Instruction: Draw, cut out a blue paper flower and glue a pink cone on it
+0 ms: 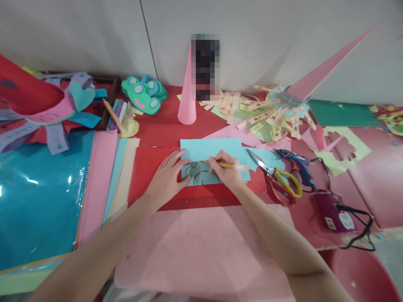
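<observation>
A sheet of light blue paper [214, 149] lies over red paper [147, 172] in front of me. Brown curved outlines, like a cloud or flower, are drawn on its lower left part. My right hand [226, 168] is closed around a gold marker [231, 166] with a clear end, its tip on the blue paper near the outlines. My left hand [171, 174] lies with fingers spread, the fingertips on the left edge of the blue paper. To the right of my right hand rest open scissors [278, 180] with one red and one yellow handle.
A glue gun [299, 167] and a purple power box [335, 212] with a black cord lie at right. Pink paper cones [188, 96] stand at the back before the wall. Teal frog-like cutouts [146, 96], markers [118, 113] and stacked coloured sheets [97, 180] are at left.
</observation>
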### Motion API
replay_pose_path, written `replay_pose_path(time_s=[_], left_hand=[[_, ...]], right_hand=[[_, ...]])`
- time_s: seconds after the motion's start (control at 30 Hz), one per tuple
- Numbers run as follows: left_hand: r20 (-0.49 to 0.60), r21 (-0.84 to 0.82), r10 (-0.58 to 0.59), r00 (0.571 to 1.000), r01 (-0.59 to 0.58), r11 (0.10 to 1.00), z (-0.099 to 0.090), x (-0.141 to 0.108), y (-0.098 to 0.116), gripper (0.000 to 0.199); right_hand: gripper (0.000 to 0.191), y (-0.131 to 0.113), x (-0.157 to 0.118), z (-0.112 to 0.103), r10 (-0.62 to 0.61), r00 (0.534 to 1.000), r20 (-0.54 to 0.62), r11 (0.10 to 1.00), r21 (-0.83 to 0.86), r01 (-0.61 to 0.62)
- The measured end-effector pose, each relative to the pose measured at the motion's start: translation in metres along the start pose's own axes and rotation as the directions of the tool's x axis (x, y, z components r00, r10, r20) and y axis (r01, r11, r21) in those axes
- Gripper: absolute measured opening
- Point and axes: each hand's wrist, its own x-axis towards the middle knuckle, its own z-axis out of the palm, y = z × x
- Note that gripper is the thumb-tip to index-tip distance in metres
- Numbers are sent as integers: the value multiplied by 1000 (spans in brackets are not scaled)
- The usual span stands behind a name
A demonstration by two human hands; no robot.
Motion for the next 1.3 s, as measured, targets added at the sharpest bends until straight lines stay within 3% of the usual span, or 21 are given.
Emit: replay_pose_path(time_s=[0.1, 0.3, 0.47, 0.63, 1.13, 1.3], left_hand=[[0, 4, -1, 1000, 1, 1000, 0, 0, 0, 28], [-4, 1, 3, 1000, -3, 1000, 0, 0, -1, 29], [-8, 2, 10, 1000, -10, 1000, 2, 0, -1, 28], [-10, 14, 7, 1000, -6, 1000, 2, 0, -1, 29], [20, 0, -12, 1000, 12, 1000, 0, 1, 0, 31], [10, -2, -15, 1000, 15, 1000, 0, 1, 1, 30]], right_hand=[[29, -1, 0, 1, -5, 1000, 20, 1000, 9, 5], [29, -5, -1, 1, 21, 998, -61, 998, -50, -25], [29, -5, -1, 1, 9, 999, -39, 999, -32, -10], [29, -5, -2, 1, 9, 995, -96, 999, -52, -14], [29, -5, -3, 1, 3, 994, -109, 998, -68, -11], [29, -7, -2, 1, 54, 987, -151, 997, -45, -61]])
